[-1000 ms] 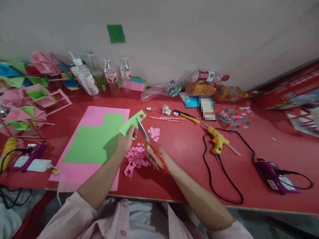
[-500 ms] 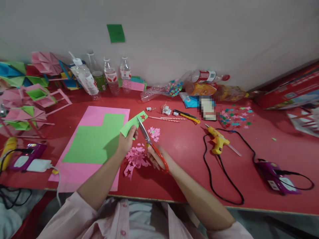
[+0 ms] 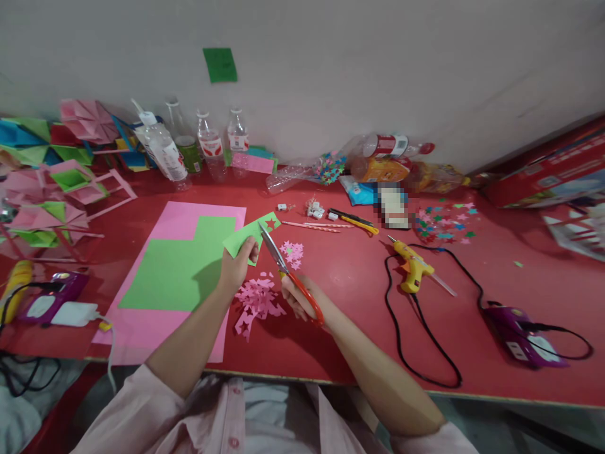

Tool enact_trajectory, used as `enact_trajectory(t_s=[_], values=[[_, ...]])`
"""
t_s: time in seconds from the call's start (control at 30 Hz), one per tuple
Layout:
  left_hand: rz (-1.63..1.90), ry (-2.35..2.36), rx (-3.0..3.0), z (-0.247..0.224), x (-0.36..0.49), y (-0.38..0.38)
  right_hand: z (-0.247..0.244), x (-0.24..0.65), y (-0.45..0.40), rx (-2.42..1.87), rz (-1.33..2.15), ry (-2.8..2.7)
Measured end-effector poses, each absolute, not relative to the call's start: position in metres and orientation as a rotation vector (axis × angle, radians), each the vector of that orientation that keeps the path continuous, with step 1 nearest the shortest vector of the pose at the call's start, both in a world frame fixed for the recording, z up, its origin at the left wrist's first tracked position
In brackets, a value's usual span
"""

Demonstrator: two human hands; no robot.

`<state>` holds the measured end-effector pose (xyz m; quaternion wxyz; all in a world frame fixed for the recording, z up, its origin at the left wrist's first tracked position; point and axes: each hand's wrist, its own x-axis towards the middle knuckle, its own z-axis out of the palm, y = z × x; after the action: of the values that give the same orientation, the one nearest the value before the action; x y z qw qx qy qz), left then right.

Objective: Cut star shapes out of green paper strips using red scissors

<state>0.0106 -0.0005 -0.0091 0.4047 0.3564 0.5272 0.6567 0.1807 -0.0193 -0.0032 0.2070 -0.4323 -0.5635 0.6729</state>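
Observation:
My left hand (image 3: 239, 263) pinches a strip of green paper (image 3: 241, 237), its thumb on top; a star-shaped hole shows near the strip's far right end. In my right hand (image 3: 297, 297) is a pair of scissors (image 3: 305, 291) with orange handles, the blades pointing up and left with their tips at the strip. Below the hands lies a heap of pink paper scraps (image 3: 258, 298), and beside the blades a small pile of pink paper stars (image 3: 292, 253). A cut green sheet (image 3: 174, 277) rests on a larger pink sheet (image 3: 172, 217) at the left.
To the right lie a yellow glue gun (image 3: 416, 268) with its black cord and a purple power strip (image 3: 524, 340). Loose coloured stars (image 3: 447, 222) are scattered behind it. Plastic bottles (image 3: 211, 142) stand along the wall; folded paper shapes (image 3: 51, 176) fill the left.
My left hand and the green strip have shifted slightly left, and the strip has turned a little flatter. The scissors have moved only slightly; their tips stay by the strip.

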Motion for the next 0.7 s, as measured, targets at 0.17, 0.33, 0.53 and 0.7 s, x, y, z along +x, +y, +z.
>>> enact_trajectory(t_s=[0.17, 0.33, 0.53, 0.7], values=[[1.644, 1.307, 0.789, -0.011, 0.002, 0.003, -0.003, 0.185, -0.016, -1.211, 1.921, -1.591], [1.766, 1.221, 0.658, -0.007, -0.001, 0.006, -0.003, 0.186, -0.016, -1.196, 1.939, -1.629], [1.628, 1.105, 0.722, -0.009, 0.006, 0.007, -0.002, 0.181, -0.019, -1.233, 1.898, -1.577], [1.667, 1.116, 0.732, -0.008, 0.002, 0.007, -0.001, 0.178, -0.018, -1.266, 1.934, -1.575]])
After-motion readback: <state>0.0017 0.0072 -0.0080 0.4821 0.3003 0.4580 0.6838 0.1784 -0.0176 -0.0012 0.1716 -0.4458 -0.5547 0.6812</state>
